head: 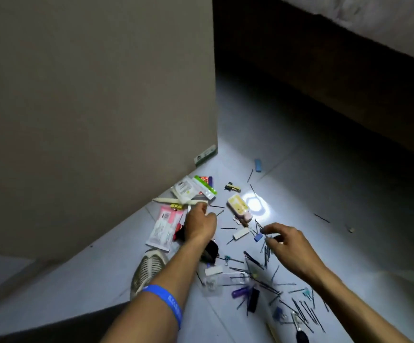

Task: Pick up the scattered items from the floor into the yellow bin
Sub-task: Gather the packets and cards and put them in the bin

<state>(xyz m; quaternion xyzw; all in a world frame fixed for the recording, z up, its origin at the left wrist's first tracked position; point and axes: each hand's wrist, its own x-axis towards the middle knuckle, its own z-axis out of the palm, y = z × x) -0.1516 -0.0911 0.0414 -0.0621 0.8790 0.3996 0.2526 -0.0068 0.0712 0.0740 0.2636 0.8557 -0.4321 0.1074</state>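
Crouching over the tile floor [300,134], both arms reaching out into the scatter beside the grey cabinet panel [89,107].

My left hand [199,224] is curling its fingers at the edge of the packet pile; it seems to be closing on something thin and pale near the white sachet [185,191], though blur is keeping me from saying what. My right hand [287,243] is pinching a few dark hairpins [266,251] between thumb and fingertips, narrow grip, just beside a small blue clip [258,237].

Step in hand: gathering, early on. Most of the mess is lying where it fell: the pink packet [164,226], the green-edged pouch [204,185], the yellow card packet [238,206], a purple tube [240,292], a blue piece [258,165] farther off, and many more pins near my right forearm.

The yellow bin is not plainly showing; only a yellow sliver at the lower right corner, which may be it.

Next move is calling for carrying both handfuls to the bin without shedding pins, then sweeping loose pins together rather than picking singly.

Writing: the packets are carrying print and a barcode, my blue wristband [169,303] pale lettering; none readable.
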